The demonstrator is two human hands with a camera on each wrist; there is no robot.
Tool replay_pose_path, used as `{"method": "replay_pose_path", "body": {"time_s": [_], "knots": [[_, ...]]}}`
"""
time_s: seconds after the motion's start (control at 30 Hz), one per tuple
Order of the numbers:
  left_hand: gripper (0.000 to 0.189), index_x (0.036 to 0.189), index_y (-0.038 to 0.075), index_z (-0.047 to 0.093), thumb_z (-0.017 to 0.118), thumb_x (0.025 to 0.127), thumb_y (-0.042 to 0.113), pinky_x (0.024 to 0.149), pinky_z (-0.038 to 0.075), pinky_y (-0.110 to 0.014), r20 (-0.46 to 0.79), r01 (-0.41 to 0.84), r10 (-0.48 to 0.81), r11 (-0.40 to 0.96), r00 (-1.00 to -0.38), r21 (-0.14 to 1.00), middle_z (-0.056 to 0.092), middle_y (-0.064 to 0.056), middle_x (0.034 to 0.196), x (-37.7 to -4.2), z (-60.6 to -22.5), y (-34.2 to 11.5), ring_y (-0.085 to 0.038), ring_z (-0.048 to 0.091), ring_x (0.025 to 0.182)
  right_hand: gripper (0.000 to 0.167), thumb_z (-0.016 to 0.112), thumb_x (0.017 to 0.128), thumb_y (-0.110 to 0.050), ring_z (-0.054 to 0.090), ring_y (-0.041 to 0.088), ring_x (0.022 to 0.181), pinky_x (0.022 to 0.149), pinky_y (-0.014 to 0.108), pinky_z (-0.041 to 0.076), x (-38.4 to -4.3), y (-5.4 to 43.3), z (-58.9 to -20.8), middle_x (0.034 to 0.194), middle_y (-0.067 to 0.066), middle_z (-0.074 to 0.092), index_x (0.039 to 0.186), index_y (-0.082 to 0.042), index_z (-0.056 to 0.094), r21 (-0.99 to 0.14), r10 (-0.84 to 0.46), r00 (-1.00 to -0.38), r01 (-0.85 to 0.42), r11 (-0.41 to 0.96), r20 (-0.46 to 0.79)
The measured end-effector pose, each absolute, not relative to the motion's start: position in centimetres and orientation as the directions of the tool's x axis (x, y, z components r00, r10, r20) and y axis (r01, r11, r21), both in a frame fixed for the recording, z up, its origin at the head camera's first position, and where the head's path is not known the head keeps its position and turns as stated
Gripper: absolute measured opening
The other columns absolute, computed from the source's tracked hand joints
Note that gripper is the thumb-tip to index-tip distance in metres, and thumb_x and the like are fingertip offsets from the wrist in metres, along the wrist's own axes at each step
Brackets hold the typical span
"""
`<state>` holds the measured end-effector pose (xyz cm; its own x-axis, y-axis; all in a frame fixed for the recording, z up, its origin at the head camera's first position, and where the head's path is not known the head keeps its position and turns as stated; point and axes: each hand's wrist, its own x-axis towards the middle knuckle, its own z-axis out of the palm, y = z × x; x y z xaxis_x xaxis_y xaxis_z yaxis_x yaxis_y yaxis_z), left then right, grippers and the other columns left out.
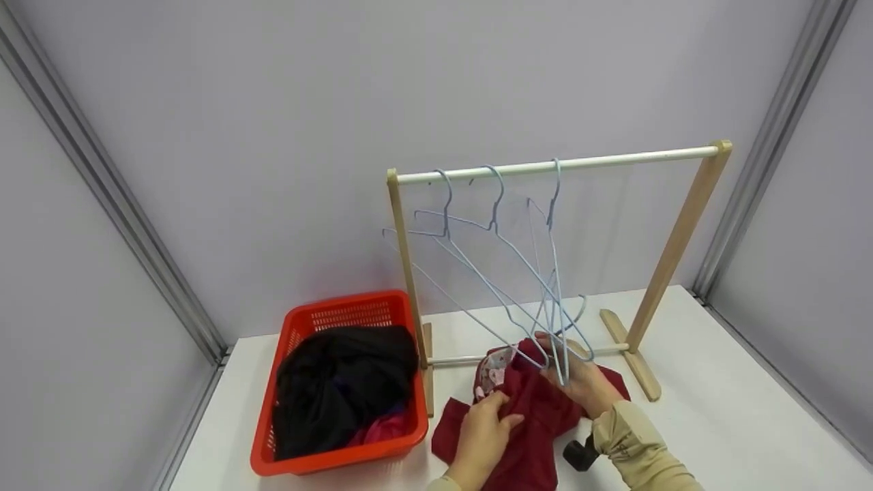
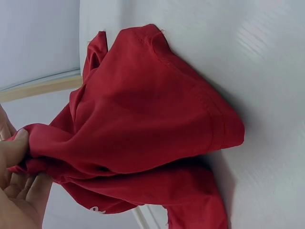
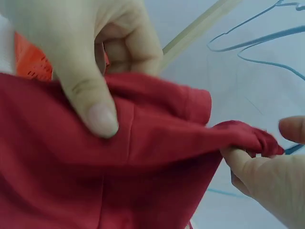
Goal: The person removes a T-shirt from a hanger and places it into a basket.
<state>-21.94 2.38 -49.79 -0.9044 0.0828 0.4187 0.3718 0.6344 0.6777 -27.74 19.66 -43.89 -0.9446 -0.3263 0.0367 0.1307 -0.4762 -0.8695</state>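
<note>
A dark red garment [image 1: 539,416] with sleeves is bunched on the white table below the rack. My left hand [image 1: 484,429] pinches its cloth between thumb and fingers; in the left wrist view its folds hang down from that hand [image 2: 21,176]. Further right, my right hand [image 1: 580,378] holds a gathered end of the garment, partly hidden behind hanging hangers. A blue hanger hook [image 1: 581,310] rises beside this hand, and the right wrist view shows a bit of blue wire [image 3: 294,149] by its thumb. The rest of that hanger is hidden. White-and-pink patterned cloth [image 1: 492,372] shows at the garment's left.
Several light blue wire hangers [image 1: 483,276] hang from the white bar [image 1: 634,158] of a wooden-legged rack, directly above my hands. A red plastic basket [image 1: 273,450] with black and pink clothes stands at left. A black object [image 1: 580,453] is beside my right wrist.
</note>
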Motion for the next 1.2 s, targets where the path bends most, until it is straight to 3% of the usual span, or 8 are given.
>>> {"method": "replay_pose_path", "body": {"time_s": [0.13, 0.23, 0.33, 0.43, 0.57, 0.8, 0.93, 1.2], "knots": [[0.019, 0.085, 0.011, 0.066, 0.074, 0.076, 0.025, 0.065, 0.05, -0.03, 0.419, 0.342, 0.034, 0.64, -0.907, 0.688, 0.073, -0.002, 0.086, -22.0, -49.8, 2.4, -0.02, 0.069, 0.078, 0.027, 0.04, 0.1, -0.01, 0.05, 0.001, 0.061, 0.059, 0.015, 0.044, -28.2, 18.9, -43.4, 0.081, -0.014, 0.06, 0.09, -0.018, 0.063, -0.944, -0.123, -0.985, 0.155, -0.291, -0.124], [0.018, 0.085, 0.012, 0.068, 0.073, 0.077, 0.027, 0.063, 0.05, -0.03, 0.419, 0.322, 0.012, 0.661, -0.908, 0.678, 0.073, -0.002, 0.085, -21.9, -49.6, 2.3, -0.02, 0.069, 0.077, 0.021, 0.045, 0.099, -0.011, 0.05, 0.003, 0.071, 0.067, 0.019, 0.043, -28.5, 18.9, -44.0, 0.085, -0.011, 0.06, 0.108, -0.004, 0.062, -0.978, -0.052, -0.995, 0.095, -0.187, -0.087], [0.017, 0.086, 0.014, 0.07, 0.071, 0.079, 0.029, 0.061, 0.05, -0.031, 0.439, 0.32, 0.006, 0.692, -0.899, 0.647, 0.074, -0.001, 0.086, -21.8, -49.5, 2.1, -0.02, 0.07, 0.077, 0.033, 0.05, 0.097, -0.014, 0.055, 0.002, 0.078, 0.073, 0.019, 0.046, -28.7, 19.2, -44.7, 0.088, -0.009, 0.06, 0.121, 0.009, 0.052, -0.989, -0.062, -0.998, 0.006, -0.145, 0.004], [0.016, 0.088, 0.014, 0.068, 0.068, 0.083, 0.029, 0.064, 0.052, -0.033, 0.468, 0.331, 0.006, 0.716, -0.884, 0.614, 0.074, -0.002, 0.09, -21.9, -49.5, 1.9, -0.022, 0.071, 0.086, 0.029, 0.057, 0.095, -0.022, 0.059, 0.001, 0.08, 0.077, 0.018, 0.048, -29.5, 20.1, -46.0, 0.087, -0.009, 0.063, 0.112, 0.001, 0.056, -0.967, -0.109, -0.987, -0.094, -0.235, 0.122], [0.015, 0.094, 0.01, 0.063, 0.061, 0.09, 0.025, 0.073, 0.052, -0.037, 0.484, 0.325, -0.032, 0.701, -0.875, 0.635, 0.069, -0.006, 0.093, -22.4, -49.5, 1.6, -0.024, 0.067, 0.092, 0.012, 0.056, 0.096, -0.024, 0.061, 0.0, 0.075, 0.074, 0.017, 0.051, -29.5, 20.8, -45.9, 0.079, -0.012, 0.065, 0.096, -0.013, 0.06, -0.965, -0.052, -0.993, -0.094, -0.245, 0.11], [0.01, 0.098, 0.005, 0.048, 0.051, 0.097, 0.014, 0.072, 0.049, -0.037, 0.495, 0.337, -0.164, 0.551, -0.853, 0.763, 0.06, -0.008, 0.081, -22.8, -49.6, 1.1, -0.027, 0.062, 0.081, 0.02, 0.042, 0.102, -0.013, 0.061, 0.0, 0.066, 0.067, 0.014, 0.053, -28.5, 20.9, -44.0, 0.073, -0.007, 0.066, 0.109, 0.004, 0.05, -0.983, 0.003, -0.997, 0.071, -0.169, -0.073], [0.01, 0.1, 0.004, 0.046, 0.049, 0.098, 0.013, 0.072, 0.05, -0.036, 0.482, 0.349, -0.192, 0.474, -0.855, 0.809, 0.06, -0.008, 0.08, -22.9, -49.6, 1.0, -0.024, 0.063, 0.081, 0.023, 0.039, 0.102, -0.011, 0.064, 0.001, 0.068, 0.067, 0.013, 0.053, -28.3, 21.0, -43.8, 0.074, -0.007, 0.067, 0.112, 0.009, 0.044, -0.984, 0.005, -0.998, 0.063, -0.166, -0.064], [0.008, 0.102, 0.004, 0.042, 0.046, 0.099, 0.011, 0.068, 0.049, -0.036, 0.394, 0.263, -0.243, 0.434, -0.886, 0.861, 0.059, -0.01, 0.077, -22.9, -49.6, 1.0, -0.022, 0.062, 0.076, 0.017, 0.042, 0.1, -0.007, 0.066, 0.004, 0.068, 0.068, 0.02, 0.056, -28.4, 20.8, -42.8, 0.072, -0.003, 0.066, 0.096, 0.006, 0.052, -0.995, 0.086, -0.996, -0.044, -0.094, 0.036]]}}
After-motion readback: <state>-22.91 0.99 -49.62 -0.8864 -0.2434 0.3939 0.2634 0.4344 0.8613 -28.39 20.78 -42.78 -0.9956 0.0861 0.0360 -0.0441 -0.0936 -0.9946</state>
